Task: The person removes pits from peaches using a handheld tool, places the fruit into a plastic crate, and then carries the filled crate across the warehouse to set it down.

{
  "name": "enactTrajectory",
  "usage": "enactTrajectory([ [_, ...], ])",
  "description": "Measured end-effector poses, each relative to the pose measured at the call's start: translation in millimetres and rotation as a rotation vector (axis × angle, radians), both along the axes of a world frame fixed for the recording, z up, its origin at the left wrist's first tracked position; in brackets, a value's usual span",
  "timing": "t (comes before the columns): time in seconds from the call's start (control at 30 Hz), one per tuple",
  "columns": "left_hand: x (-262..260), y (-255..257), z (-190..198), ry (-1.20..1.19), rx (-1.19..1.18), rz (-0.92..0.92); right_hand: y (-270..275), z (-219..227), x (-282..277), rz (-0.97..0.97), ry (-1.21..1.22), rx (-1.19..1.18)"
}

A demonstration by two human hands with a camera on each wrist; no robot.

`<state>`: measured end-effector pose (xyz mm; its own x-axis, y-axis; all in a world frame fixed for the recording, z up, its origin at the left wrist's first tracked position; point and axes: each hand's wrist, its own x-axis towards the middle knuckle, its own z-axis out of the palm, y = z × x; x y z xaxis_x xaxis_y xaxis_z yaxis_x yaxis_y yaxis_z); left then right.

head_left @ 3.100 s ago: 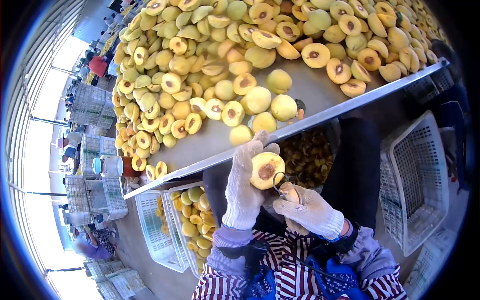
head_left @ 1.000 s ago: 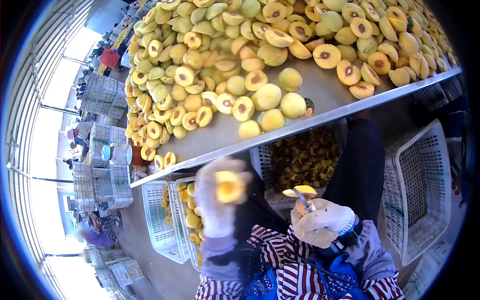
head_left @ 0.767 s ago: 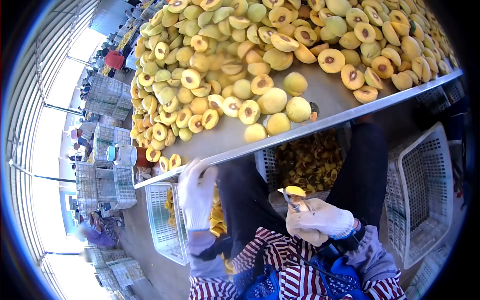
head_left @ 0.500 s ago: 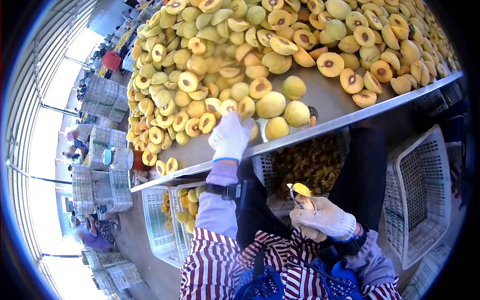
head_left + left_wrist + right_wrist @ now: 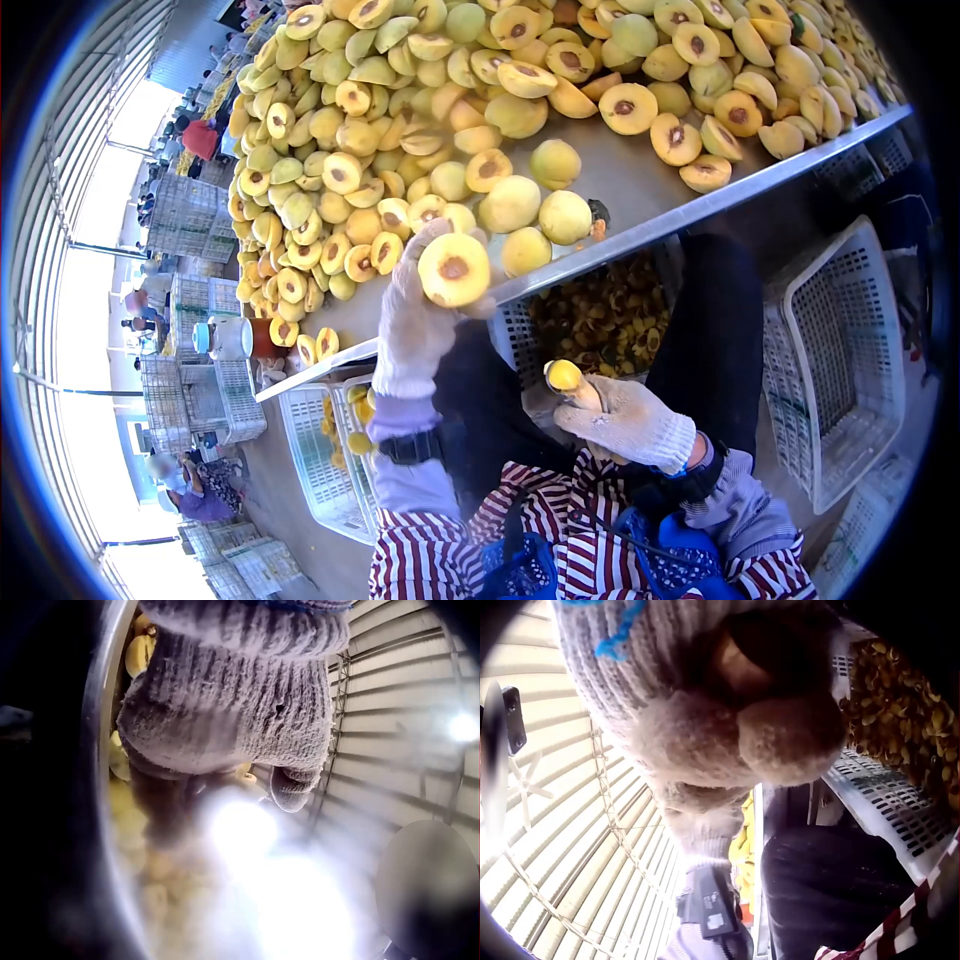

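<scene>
Head view showed the gloved left hand (image 5: 415, 320) raised at the metal table's edge (image 5: 700, 212), its fingers curled round a halved peach (image 5: 454, 269) whose cut face and brown pit hollow faced the camera. The peach half sat just in front of the table edge, near the heap of peach halves (image 5: 400, 120) piled across the tabletop. Lower down, over the lap, the gloved right hand (image 5: 625, 420) was closed round a pitting tool (image 5: 578, 392) that carried a small yellow scrap of fruit (image 5: 563, 375) at its tip. Between the knees stood a white crate of pits and scraps (image 5: 600, 315); an empty white basket (image 5: 840, 360) stood to the right, and another crate with pitted fruit (image 5: 350, 450) to the left. Left wrist view was washed out by glare, showing only the glove.
</scene>
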<state>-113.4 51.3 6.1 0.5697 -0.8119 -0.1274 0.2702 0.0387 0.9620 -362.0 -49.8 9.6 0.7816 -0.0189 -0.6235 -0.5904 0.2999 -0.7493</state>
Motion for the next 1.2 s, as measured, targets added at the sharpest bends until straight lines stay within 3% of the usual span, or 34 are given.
enactTrajectory([
  [0.03,-19,-1,7,-0.009,-0.041,-0.017,3,-5,0,0.008,-0.03,-0.06],
  [0.07,-40,-3,16,0.15,-0.156,-0.028,6,-10,1,0.016,-0.063,-0.121],
  [0.1,-66,-3,33,-0.006,0.007,0.003,8,-14,2,0.03,-0.087,-0.225],
  [0.2,-95,-8,34,-1.087,0.338,-0.178,11,-21,-1,0.082,-0.107,-0.463],
  [0.23,-102,-9,25,-0.858,0.376,-0.024,11,-19,-2,0.11,-0.082,-0.493],
  [0.33,-97,-7,13,-0.472,0.284,0.168,9,-11,-5,0.087,-0.101,-0.547],
  [0.47,-111,1,16,-0.539,0.082,0.237,8,-13,-7,0.048,-0.156,-0.565],
  [0.53,-109,-2,12,-1.27,0.082,0.064,11,-19,-6,0.116,-0.161,-0.609],
  [0.6,-116,-10,18,-1.492,0.312,-0.087,13,-19,-6,0.164,-0.142,-0.633],
  [0.63,-113,-8,7,-1.464,0.293,-0.06,11,-18,-6,0.17,-0.122,-0.638],
  [0.73,-113,-6,-11,-0.309,0.218,0.176,6,-12,-9,0.058,-0.147,-0.501],
  [0.77,-110,-8,3,0.045,0.175,0.185,6,-9,-11,0.004,-0.17,-0.427],
  [0.8,-106,-3,-3,0.206,0.076,0.163,6,-11,-11,-0.012,-0.144,-0.377],
  [0.97,-118,2,-10,0.391,-0.042,0.128,8,-10,-8,-0.077,-0.121,-0.272],
  [1.2,-135,-7,8,0.252,-0.001,0.196,9,-13,-8,-0.102,-0.129,-0.292],
])
